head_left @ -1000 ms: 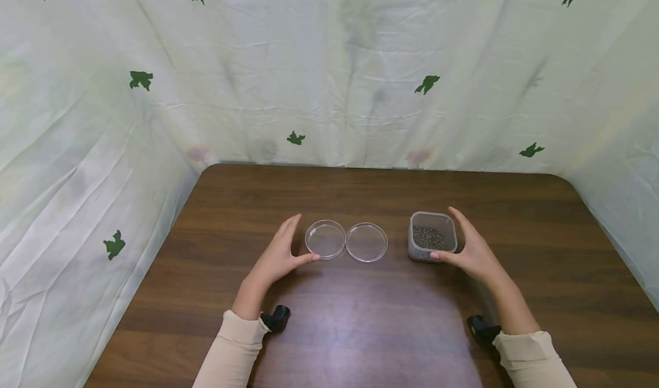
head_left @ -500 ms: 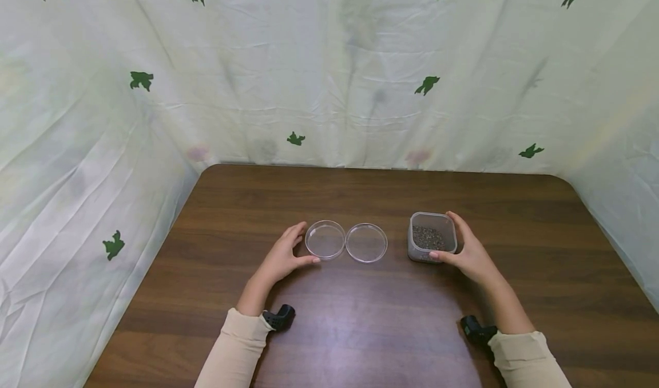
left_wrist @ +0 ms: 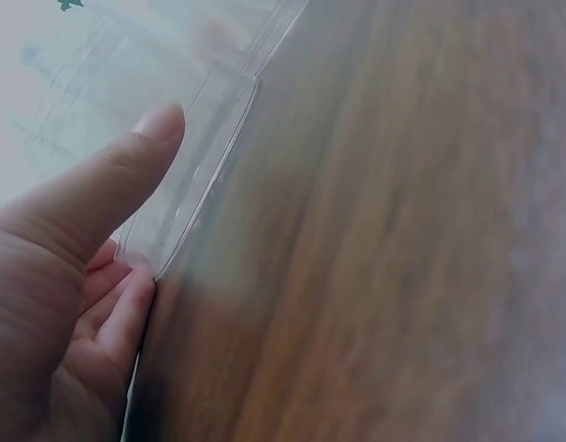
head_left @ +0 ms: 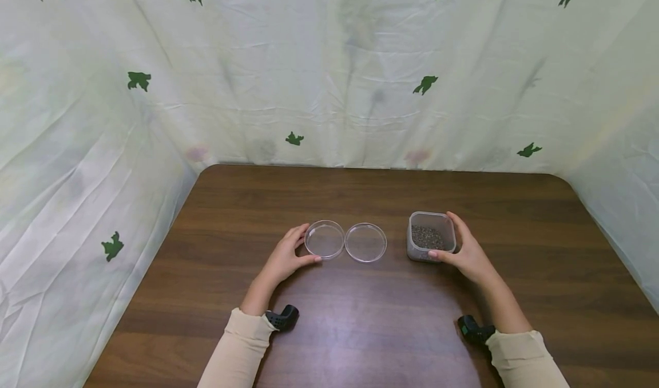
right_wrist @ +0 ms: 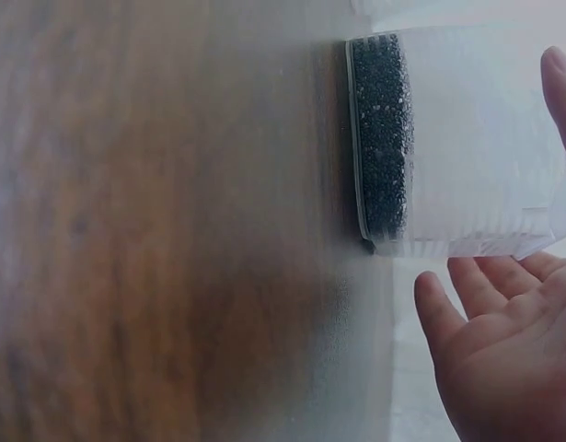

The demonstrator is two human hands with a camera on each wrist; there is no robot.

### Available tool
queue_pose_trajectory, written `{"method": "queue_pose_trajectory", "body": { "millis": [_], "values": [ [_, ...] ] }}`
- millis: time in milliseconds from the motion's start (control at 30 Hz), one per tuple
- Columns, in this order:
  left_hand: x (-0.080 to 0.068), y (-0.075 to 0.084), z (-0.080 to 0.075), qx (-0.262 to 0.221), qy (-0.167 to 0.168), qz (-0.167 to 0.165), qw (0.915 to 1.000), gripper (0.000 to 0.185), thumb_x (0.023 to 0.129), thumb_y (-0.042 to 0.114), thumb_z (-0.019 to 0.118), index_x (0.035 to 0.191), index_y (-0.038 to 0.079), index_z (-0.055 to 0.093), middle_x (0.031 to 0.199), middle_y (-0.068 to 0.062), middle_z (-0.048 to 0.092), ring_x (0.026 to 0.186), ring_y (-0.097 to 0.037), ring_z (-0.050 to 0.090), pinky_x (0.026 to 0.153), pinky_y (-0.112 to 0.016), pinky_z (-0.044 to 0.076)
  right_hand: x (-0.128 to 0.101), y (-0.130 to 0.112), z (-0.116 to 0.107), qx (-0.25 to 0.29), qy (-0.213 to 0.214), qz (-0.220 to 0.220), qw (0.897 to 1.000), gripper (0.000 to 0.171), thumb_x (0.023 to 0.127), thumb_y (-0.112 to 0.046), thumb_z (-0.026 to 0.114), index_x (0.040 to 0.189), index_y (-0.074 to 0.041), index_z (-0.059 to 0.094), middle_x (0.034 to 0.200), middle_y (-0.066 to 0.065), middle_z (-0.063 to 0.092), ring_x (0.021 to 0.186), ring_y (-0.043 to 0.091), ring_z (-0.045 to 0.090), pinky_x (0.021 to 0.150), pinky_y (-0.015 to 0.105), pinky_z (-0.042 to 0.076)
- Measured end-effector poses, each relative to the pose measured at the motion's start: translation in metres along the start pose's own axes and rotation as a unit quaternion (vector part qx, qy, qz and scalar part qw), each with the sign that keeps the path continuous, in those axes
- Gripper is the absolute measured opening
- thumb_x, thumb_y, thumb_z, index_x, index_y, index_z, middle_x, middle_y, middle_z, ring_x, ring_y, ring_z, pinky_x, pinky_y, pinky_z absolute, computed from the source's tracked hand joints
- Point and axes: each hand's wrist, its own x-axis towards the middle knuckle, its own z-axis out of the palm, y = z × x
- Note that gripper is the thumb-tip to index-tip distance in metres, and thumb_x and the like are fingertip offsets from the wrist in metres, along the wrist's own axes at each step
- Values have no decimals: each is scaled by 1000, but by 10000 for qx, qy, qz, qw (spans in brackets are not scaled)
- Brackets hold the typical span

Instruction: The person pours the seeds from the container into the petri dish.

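Both hands have closed in over the last second: the left hand (head_left: 286, 256) now cups the left petri dish (head_left: 324, 239) between thumb and curled fingers. The right hand (head_left: 465, 253) wraps the seed-filled plastic container (head_left: 431, 237), thumb on its near wall, fingers behind. Both things sit on the wooden table (head_left: 360, 319), a second petri dish (head_left: 365, 242) between them, so each looks secured.

Wooden table (head_left: 360, 331): broad bare stretch between forearms, open passage up middle. Two clear round dishes (head_left: 324, 239) (head_left: 365, 242) touching, block centre-left. Gap between right dish and seed container (head_left: 431, 237) passable. Bare table behind all three, ending at draped cloth backdrop (head_left: 329, 73).
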Motion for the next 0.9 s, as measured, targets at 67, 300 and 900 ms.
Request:
{"method": "queue_pose_trajectory", "body": {
  "millis": [67,300,900],
  "values": [
    [0,-1,0,22,13,-8,10000,83,58,38,69,125,3,33,119,-11,36,107,-22,41,86,-20,36,0,0,0,103,-54,-7,9999,91,66,-25,70,132,-28,8,136,3,8,122,19,6,94,53,15],
    [1,-2,1,33,62,77,9999,81,59,37,69,124,2,35,117,-10,38,107,-19,40,86,-18,35,2,1,1,292,5,-79,9995,91,64,-21,71,132,-25,9,135,6,12,122,17,7,95,50,16],
    [1,-3,3,-16,113,-86,9999,81,58,39,69,124,5,35,116,-8,39,105,-19,43,86,-20,36,5,-13,3,29,434,-130,9990,89,61,-28,72,130,-27,17,132,1,19,120,21,16,92,51,21]
  ]
}}
